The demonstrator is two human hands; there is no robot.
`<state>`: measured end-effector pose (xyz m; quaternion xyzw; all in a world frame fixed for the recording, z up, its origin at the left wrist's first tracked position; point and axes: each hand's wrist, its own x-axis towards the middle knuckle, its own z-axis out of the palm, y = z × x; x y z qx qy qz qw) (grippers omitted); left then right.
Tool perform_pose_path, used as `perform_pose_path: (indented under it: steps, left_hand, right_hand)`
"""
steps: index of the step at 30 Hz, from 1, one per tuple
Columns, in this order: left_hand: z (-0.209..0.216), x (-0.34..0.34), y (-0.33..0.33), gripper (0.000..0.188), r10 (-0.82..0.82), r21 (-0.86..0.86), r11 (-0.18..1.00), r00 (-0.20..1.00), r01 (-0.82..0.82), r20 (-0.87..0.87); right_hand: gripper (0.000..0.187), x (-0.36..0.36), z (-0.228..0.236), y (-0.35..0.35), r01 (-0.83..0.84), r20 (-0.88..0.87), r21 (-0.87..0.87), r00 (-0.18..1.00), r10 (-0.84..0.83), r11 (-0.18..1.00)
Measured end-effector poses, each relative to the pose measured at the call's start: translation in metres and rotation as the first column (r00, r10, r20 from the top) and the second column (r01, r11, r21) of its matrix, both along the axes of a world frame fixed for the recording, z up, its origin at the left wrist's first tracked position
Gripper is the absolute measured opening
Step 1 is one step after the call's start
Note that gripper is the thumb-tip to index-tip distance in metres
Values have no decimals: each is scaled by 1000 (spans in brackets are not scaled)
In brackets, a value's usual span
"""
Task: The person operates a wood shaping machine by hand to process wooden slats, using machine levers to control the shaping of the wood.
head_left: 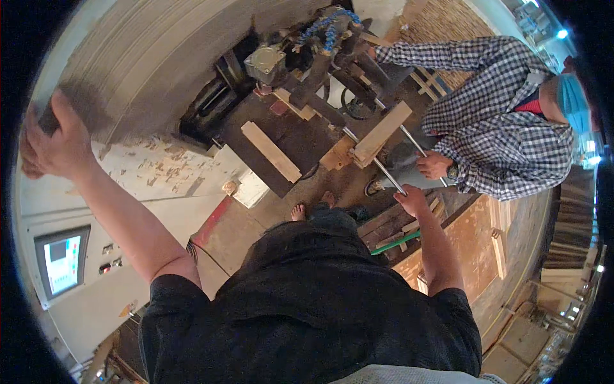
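Observation:
My left hand (57, 144) is raised at the far left beside the pale machine housing (147, 70). Its thumb stands apart from the other fingers, and I see nothing held in it. At centre right, my right hand (412, 200) is closed round the near end of a metal rod (387, 174). A short stack of wooden boards (382, 134) lies across this rod and reaches toward a second metal rod (414, 142). Another wooden board (271, 152) rests on the dark machine table (256, 131), left of the rods.
A co-worker in a checked shirt (511, 150) stands at the right, one hand (435, 165) by the second rod, the other arm reaching to the machine head (332, 70) with blue coiled hoses. A control screen (62, 261) is at lower left. Wood pieces (499, 246) lie at right.

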<state>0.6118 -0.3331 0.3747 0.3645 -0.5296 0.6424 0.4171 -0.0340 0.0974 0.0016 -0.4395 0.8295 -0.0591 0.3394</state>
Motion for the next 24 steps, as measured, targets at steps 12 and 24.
perform_pose_path:
  steps: [12,24]
  left_hand:
    - [-13,-2,-28,42,-64,-61,996,997,62,-33]
    - [-79,-103,21,32,-424,210,862,884,461,-199]
  right_hand:
    - [39,0,6,-12,-85,-137,-18,987,82,996]
    - [40,1,27,-37,-83,-150,75,984,93,994]
